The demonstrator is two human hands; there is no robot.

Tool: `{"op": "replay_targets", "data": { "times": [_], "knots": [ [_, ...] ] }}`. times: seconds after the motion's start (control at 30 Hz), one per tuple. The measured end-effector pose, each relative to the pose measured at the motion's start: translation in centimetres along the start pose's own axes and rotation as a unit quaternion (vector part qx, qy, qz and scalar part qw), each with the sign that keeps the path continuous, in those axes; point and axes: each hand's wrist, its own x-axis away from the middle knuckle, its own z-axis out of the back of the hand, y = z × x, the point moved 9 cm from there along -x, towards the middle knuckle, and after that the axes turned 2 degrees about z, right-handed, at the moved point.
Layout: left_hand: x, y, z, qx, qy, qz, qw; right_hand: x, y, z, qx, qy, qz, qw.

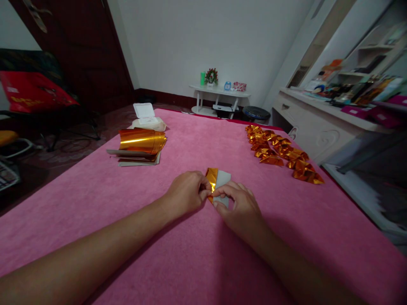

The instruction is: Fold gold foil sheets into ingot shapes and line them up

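Observation:
A partly folded sheet of gold foil paper (212, 177) lies on the pink cloth in front of me, its gold face on the left and its grey-white back on the right. My left hand (190, 191) pinches the left edge of this sheet between thumb and fingers. From the right, my right hand (239, 202) grips its lower part, thumb and index finger near the left fingertips. Fingers cover the sheet's lower middle, so the crease there is partly hidden.
A stack of gold foil sheets (141, 142) lies at the left, before an open white wipes pack (148, 118). Folded gold foil pieces (270, 146) form rows at the right. Pink cloth (178, 262) covers the surface. Beyond stand a small white table (219, 90) and a cluttered dresser (330, 114).

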Motion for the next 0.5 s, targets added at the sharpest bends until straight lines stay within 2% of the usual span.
{"op": "replay_targets", "data": {
  "times": [0.2,0.5],
  "knots": [
    [0.23,0.03,-0.22,-0.009,-0.005,-0.002,1.000,0.16,-0.21,0.12,-0.002,-0.012,0.014,1.000],
    [0.21,-0.14,-0.42,0.000,0.002,-0.004,1.000,0.50,-0.42,0.02,-0.018,-0.051,0.097,0.994]
  ]
}}
